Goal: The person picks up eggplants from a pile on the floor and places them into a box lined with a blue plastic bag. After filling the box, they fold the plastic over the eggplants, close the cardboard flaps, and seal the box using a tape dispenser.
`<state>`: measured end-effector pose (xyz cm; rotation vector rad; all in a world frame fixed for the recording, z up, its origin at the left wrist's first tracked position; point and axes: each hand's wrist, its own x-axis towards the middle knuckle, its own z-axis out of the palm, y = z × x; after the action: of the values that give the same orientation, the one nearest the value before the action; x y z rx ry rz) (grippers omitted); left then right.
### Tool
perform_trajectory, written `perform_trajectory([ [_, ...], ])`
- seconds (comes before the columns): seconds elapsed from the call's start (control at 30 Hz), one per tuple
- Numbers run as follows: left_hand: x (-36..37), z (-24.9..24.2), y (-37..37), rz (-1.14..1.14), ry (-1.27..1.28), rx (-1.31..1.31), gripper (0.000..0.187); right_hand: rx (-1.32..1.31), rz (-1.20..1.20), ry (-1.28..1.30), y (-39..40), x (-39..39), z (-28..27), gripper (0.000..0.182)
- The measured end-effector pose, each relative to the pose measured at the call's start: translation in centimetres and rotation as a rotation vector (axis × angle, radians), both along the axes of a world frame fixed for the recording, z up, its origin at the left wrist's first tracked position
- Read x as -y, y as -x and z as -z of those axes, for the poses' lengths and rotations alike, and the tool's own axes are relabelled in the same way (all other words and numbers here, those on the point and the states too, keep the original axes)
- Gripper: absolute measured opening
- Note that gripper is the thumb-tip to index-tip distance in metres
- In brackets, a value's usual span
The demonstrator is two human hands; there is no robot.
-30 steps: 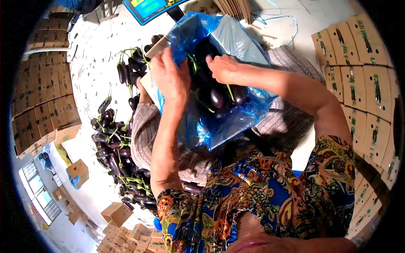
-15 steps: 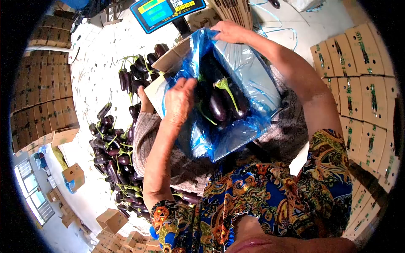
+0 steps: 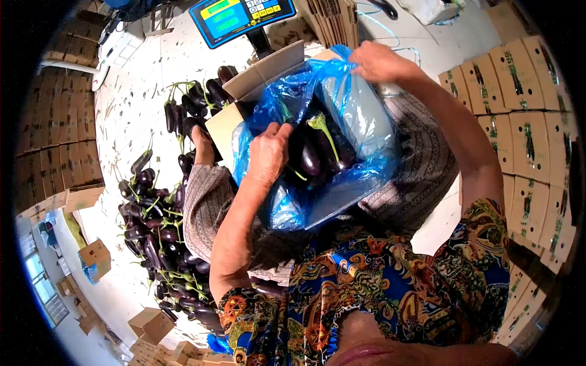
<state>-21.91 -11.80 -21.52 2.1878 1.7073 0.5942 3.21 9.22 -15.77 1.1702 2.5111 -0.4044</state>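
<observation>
A cardboard box stands between my knees, lined with a thin blue plastic bag. Inside the bag lie several dark purple eggplants, one with a green stem pointing up. My left hand is closed on the bag's left side, over the eggplants. At the far right corner of the box, my right hand pinches the bag's edge. Folds of plastic hide part of the box's contents.
Loose eggplants are heaped on the floor to my left. A digital scale display stands beyond the box. Stacked cartons line the right side, with more cartons at far left. Folded cardboard leans behind.
My right hand has moved right and slightly down, drawing the bag's edge outward. My left hand has shifted a little right and down. The plastic now spreads more over the far end.
</observation>
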Motion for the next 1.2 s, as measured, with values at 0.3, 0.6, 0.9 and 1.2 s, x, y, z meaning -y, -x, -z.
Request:
perform_trajectory([
  [0.3, 0.5, 0.7, -0.3, 0.018, -0.039, 0.007, 0.023, -0.56, 0.164, 0.269, 1.9, 3.7, -4.0, 0.036],
  [0.6, 0.4, 1.1, -0.7, 0.042, -0.034, -0.015, 0.022, -0.768, 0.488, 0.141, 1.6, -2.9, 5.1, 0.036],
  [0.9, 0.4, 1.1, -1.1, 0.028, -0.016, 0.037, 0.022, -0.783, -0.434, 0.547, 5.9, 13.6, -6.3, 0.026],
  [1.2, 3.4, -2.4, -0.5, -0.254, -0.04, 0.438, 0.039, -0.363, -0.003, -0.196, -1.3, 13.5, -4.4, 0.063],
])
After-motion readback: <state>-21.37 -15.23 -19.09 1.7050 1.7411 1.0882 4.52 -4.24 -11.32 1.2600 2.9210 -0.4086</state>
